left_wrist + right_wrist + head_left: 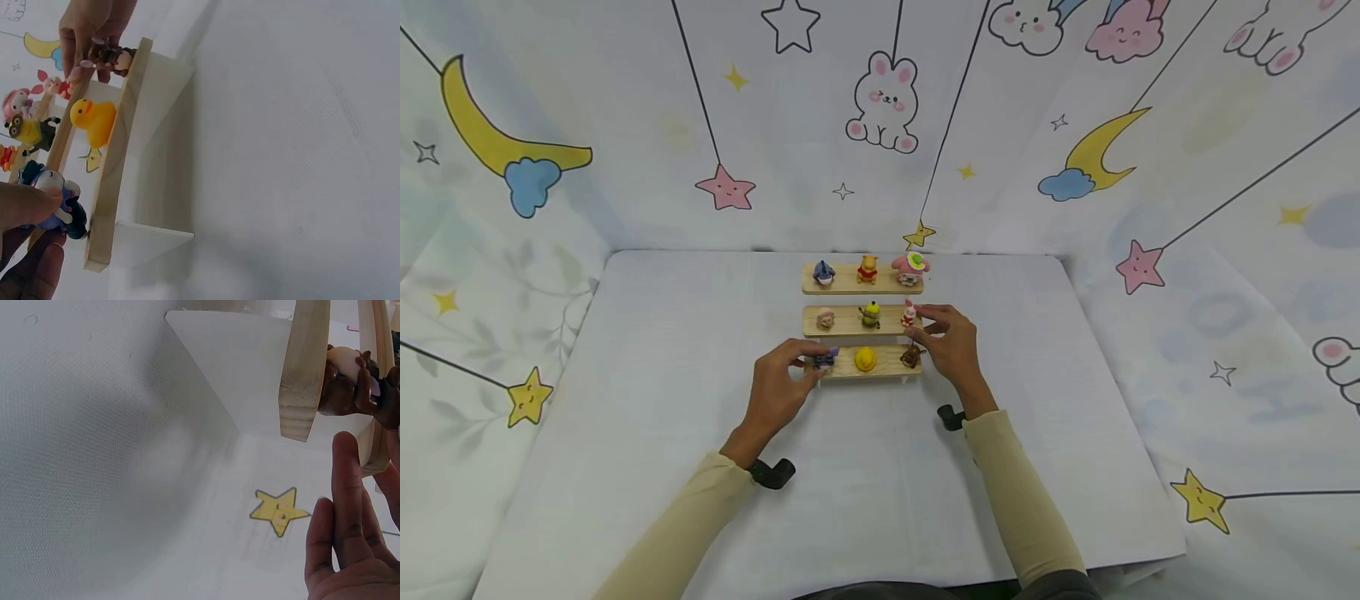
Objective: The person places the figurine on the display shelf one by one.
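At the left end of the front wooden shelf (pixel 889 362), my left hand (pixel 778 383) pinches a dark blue and purple figurine (pixel 50 187) between thumb and finger. My right hand (pixel 953 342) is at the right end of the middle shelf (pixel 847 327), thumb and index finger around a pink-eared piglet figurine (pixel 909 313). Its other fingers (pixel 347 487) extend fairly straight in the right wrist view. Just below that hand, a brown figurine (pixel 912 357) sits on the front shelf. A yellow duck (pixel 97 122) stands mid-shelf between the hands.
On the middle shelf are also a green-and-yellow figurine (pixel 870 315) and a small pinkish one (pixel 825 318). The back shelf (pixel 842 284) bears a blue figurine (pixel 823 273), a bear in red (pixel 867 269) and a pink figurine (pixel 911 268). White supports (pixel 153 240) hold the shelves above the white table (pixel 700 333).
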`<state>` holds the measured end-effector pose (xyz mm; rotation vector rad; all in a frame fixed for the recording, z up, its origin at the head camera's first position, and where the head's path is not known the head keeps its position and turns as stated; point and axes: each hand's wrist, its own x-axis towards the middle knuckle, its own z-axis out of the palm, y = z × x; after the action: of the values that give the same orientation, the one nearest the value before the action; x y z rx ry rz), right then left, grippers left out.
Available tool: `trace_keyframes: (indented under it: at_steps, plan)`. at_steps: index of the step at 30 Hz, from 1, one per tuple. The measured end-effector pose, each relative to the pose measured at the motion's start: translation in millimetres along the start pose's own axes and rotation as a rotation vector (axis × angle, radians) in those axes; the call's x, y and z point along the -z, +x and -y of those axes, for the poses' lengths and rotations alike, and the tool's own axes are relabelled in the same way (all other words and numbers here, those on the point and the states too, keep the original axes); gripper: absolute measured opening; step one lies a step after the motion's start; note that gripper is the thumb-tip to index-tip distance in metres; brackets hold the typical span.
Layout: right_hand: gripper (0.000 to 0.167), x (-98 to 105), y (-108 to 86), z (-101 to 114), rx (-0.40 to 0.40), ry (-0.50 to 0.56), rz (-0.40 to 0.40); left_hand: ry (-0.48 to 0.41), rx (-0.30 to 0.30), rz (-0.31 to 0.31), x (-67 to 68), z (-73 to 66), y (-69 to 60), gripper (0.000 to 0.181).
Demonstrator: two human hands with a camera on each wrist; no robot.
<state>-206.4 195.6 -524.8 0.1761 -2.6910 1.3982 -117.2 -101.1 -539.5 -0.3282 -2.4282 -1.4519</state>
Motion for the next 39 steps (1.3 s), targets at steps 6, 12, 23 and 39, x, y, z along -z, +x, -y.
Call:
trace_keyframes:
  at_steps: [6,12,23,39]
  plan:
    - [0.042,0.2,0.0,1.0,-0.001,-0.014,0.001,0.081,-0.059,-0.024,-8.6,2.5,-5.0,0.04]
    - [0.042,0.5,-0.4,0.5,0.01,-0.017,-0.003,0.122,-0.118,-0.063,-13.8,6.6,-8.7,0.039]
    - [0.043,0.4,-0.7,-0.8,0.005,0.003,0.0,0.105,-0.152,-0.07,-16.4,9.6,-10.2,0.046]
    - [0.046,1.4,-2.6,-1.8,0.032,-0.022,0.008,0.17,-0.133,-0.057,-9.9,9.0,-8.8,0.049]
